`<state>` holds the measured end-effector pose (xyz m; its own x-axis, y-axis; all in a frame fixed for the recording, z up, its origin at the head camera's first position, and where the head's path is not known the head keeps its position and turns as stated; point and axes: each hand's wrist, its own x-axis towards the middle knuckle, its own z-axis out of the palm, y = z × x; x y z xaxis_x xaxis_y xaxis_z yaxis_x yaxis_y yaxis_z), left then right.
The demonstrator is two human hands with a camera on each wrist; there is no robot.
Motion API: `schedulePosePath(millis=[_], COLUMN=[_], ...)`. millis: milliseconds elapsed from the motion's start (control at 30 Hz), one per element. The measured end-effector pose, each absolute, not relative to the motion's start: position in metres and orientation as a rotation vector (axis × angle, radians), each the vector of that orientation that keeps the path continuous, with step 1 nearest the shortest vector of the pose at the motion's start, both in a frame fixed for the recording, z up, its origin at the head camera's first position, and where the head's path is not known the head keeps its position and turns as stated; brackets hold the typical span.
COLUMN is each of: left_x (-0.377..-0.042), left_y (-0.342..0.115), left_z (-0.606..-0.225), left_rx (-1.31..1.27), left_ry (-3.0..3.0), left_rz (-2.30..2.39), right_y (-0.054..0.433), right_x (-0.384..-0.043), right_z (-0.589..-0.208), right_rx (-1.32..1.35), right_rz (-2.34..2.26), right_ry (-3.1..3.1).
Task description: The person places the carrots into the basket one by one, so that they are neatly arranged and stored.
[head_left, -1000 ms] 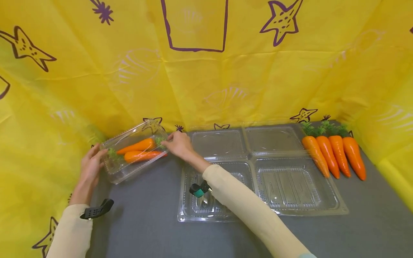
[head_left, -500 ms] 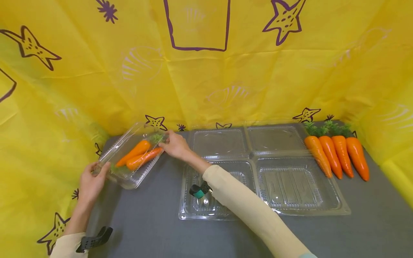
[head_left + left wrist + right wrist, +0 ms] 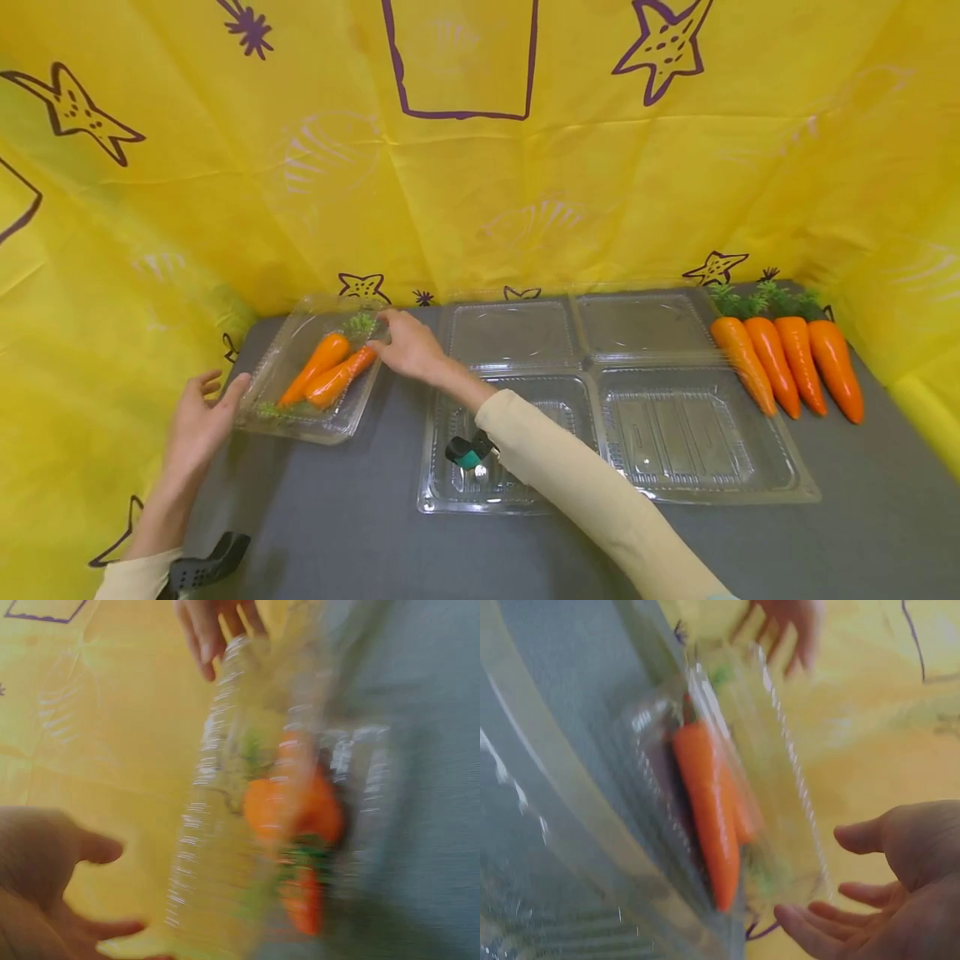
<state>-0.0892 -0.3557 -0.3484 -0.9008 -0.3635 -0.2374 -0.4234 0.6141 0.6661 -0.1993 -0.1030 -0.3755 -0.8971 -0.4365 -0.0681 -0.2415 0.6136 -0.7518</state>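
A clear plastic clamshell box (image 3: 333, 427) lies tilted diagonally at the table's back left. Through its lid show two orange carrots (image 3: 313, 368) with green tops, lying side by side and pointing opposite ways. My left hand (image 3: 197, 427) is off the box's left side, thumb and fingers spread, holding nothing. At the box's back right corner is my right hand (image 3: 411, 348), its fingertips right by the rim. The right wrist view shows that hand's thumb and fingers (image 3: 862, 834) relaxed and apart. Both wrist views are blurred.
A large clear four-part tray (image 3: 795, 483) occupies the middle of the grey table (image 3: 337, 533), under my right forearm. Several carrots (image 3: 797, 362) with green tops stand in a row at the back right. Yellow patterned cloth (image 3: 480, 183) hangs behind and at both sides.
The box with the two carrots has turned and come down flatter onto the table. My left hand has let go and drawn away to the left. The right hand has loosened at its corner.
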Motion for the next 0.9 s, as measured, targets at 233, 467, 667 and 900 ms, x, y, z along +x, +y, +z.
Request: schedulePosePath(millis=[233,467,667,900], left_x=[-0.157,-0.207,-0.225,-0.241], left_y=[-0.367,-0.368,-0.354,-0.342], left_z=[-0.33,-0.336,-0.345,-0.348], left_rx=[-0.122,0.076,0.247,0.369], left_ry=[2.797,2.803,2.769,2.771], left_rz=[0.977,0.825,0.686,0.557], right_y=[-0.107,-0.116,-0.124,-0.127], right_x=[-0.166,-0.129,-0.108,-0.11], right_z=[-0.362,-0.365,-0.367,-0.371], right_rx=[-0.513,-0.659,-0.75,-0.798], right_rz=[-1.007,-0.86,-0.626,-0.477], right_ry=[2.618,2.583,2.645,2.758])
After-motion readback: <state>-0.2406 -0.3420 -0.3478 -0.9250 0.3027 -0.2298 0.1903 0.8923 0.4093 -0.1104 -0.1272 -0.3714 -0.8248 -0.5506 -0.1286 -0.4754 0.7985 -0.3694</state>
